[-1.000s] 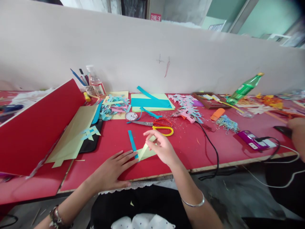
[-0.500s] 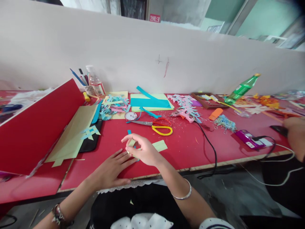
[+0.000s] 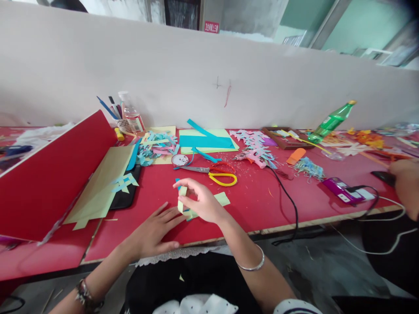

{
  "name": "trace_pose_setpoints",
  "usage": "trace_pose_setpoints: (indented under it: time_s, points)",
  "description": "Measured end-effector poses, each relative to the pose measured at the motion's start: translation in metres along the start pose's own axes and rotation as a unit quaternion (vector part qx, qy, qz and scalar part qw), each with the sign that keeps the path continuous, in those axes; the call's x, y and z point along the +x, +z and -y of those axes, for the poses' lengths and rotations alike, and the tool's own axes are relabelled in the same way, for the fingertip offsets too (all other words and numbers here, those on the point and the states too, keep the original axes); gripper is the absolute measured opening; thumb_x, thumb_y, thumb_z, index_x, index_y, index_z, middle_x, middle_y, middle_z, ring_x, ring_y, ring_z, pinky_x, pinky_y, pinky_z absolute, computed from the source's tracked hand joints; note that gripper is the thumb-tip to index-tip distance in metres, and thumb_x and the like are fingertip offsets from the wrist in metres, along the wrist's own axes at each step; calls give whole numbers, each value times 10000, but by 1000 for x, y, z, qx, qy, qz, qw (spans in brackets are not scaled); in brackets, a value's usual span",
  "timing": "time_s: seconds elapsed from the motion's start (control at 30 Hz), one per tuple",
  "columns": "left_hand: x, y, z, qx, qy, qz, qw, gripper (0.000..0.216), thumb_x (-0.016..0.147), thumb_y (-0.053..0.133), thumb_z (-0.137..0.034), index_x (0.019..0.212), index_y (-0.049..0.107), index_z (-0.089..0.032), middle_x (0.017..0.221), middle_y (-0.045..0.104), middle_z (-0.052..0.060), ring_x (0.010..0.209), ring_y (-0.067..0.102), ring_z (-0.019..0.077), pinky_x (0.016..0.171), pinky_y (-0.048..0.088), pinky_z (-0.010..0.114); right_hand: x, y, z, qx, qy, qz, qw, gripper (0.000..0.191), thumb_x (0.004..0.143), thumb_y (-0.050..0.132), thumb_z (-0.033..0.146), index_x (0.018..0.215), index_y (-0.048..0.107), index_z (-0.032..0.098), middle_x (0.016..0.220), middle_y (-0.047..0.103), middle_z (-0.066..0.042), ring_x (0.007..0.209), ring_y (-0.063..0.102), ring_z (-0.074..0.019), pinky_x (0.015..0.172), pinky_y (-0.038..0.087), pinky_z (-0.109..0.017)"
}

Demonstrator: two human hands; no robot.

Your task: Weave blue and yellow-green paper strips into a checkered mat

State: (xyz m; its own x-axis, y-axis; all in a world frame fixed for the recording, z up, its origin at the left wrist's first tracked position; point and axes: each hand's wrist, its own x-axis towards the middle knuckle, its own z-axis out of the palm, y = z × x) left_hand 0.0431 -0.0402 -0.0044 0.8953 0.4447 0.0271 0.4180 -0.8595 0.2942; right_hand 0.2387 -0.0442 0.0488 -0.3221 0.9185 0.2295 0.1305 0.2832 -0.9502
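My right hand (image 3: 199,200) pinches a pale green paper strip (image 3: 182,198) and bends its end up off the red table (image 3: 255,205). The rest of that strip (image 3: 222,199) lies flat to the right of the hand. A blue paper strip (image 3: 177,180) runs under the fold, mostly hidden by my fingers. My left hand (image 3: 153,231) lies flat on the table, fingers spread, with its fingertips at the fold.
Yellow-and-red scissors (image 3: 216,173) lie just behind my hands. Further back are green and blue paper sheets (image 3: 207,140), cut paper scraps (image 3: 153,146), a pink glue gun (image 3: 252,159) with a black cord, and a green bottle (image 3: 332,122). A red board (image 3: 49,179) leans at left. Another person's hand (image 3: 406,185) is at far right.
My right hand has brought the green strip from the right across to the left over the blue strip, and now lifts its folded end. The left hand stayed flat in place.
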Motion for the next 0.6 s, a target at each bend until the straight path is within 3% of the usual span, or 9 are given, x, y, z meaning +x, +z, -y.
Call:
trace_pose_setpoints:
  time_s: [0.13, 0.23, 0.37, 0.47, 0.6]
  points:
    - [4, -4, -3, -91, -73, -91, 989, 467, 829, 429, -378, 1262, 373, -210, 1303, 397, 107, 1189, 371, 252, 975, 328, 397, -1, -5, -1, 2, -10, 2, 1000, 268, 781, 471, 184, 1045, 500, 213, 923, 543, -12, 772, 534, -105, 700, 452, -225]
    - [16, -12, -9, -190, -110, -133, 967, 398, 833, 444, -342, 1210, 420, -219, 1286, 401, 86, 1156, 404, 217, 944, 369, 338, -1, -6, -1, 5, -14, 4, 1000, 279, 779, 473, 174, 1053, 495, 216, 989, 539, -21, 826, 537, -113, 721, 452, -228]
    - [34, -15, -12, -275, -96, -149, 945, 268, 808, 490, -351, 1013, 574, -201, 1185, 498, 67, 1112, 434, 221, 946, 358, 347, 0, -3, 1, 1, -23, 9, 1000, 275, 782, 475, 172, 1052, 492, 217, 983, 541, -19, 838, 538, -115, 756, 443, -241]
    - [40, -12, -10, -314, -87, -143, 934, 216, 816, 483, -334, 858, 625, -178, 1073, 558, 64, 1012, 497, 201, 898, 391, 323, 0, -4, 0, 7, -15, 12, 1000, 266, 803, 467, 225, 1069, 472, 217, 861, 538, -7, 738, 542, -105, 675, 456, -226]
    - [37, -9, -7, -341, -72, -139, 927, 245, 852, 424, -305, 857, 634, -179, 968, 561, 62, 894, 539, 157, 811, 429, 272, -11, -20, -10, -68, -15, -44, 997, 239, 840, 422, 295, 1057, 471, 210, 803, 537, -6, 739, 539, -115, 702, 449, -245]
